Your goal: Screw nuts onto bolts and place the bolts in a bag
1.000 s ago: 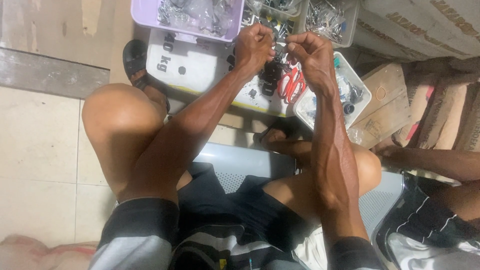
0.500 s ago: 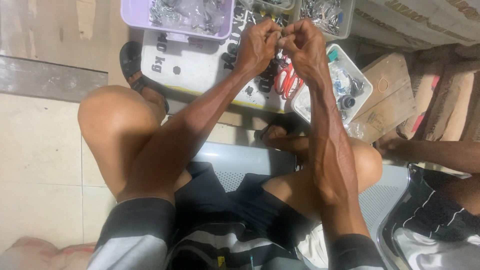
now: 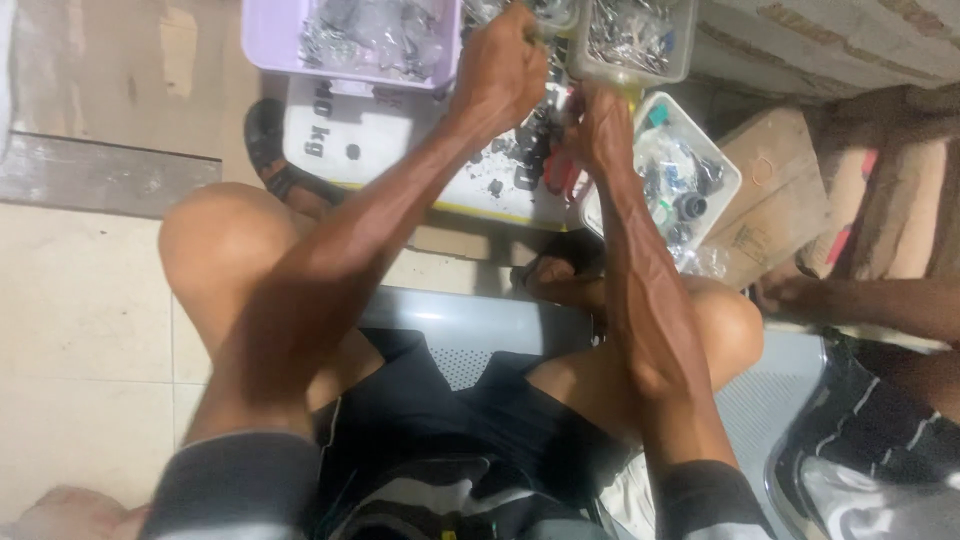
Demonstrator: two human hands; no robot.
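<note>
- Grey plastic chair (image 3: 470, 330) fills the lower middle of the view, with a seated person's bare knees spread over its front edge and both forearms stretched toward 12 o'clock.
- White sack (image 3: 400, 140) with dark print lies flat on the floor beyond the knees, serving as the work surface; small dark parts are scattered across it.
- Lilac tub (image 3: 270, 40) of silvery metal bits sits at 11 o'clock, its near wall just beside the left wrist.
- Clear tub (image 3: 680, 60) of similar metal scrap stands at 1 o'clock, touching the top edge of the view.
- White tray (image 3: 725, 175) holding dark caps and a teal piece rests tilted at 2 o'clock, just beside the right wrist.
- Left hand (image 3: 505, 65) is curled into a closed fist at 12 o'clock between the two tubs; what it grips cannot be told, since the fingers hide it.
- Right hand (image 3: 600, 125) hangs just below and to the right of the left, fingers bent down over the pile of dark parts (image 3: 530, 160) on the sack; whether it holds one is unclear.
- Red-handled pliers (image 3: 560, 180) lie under the right hand at the sack's right edge.
- Another person's arm (image 3: 870, 300) reaches in from 3 o'clock, well apart from the work.
</note>
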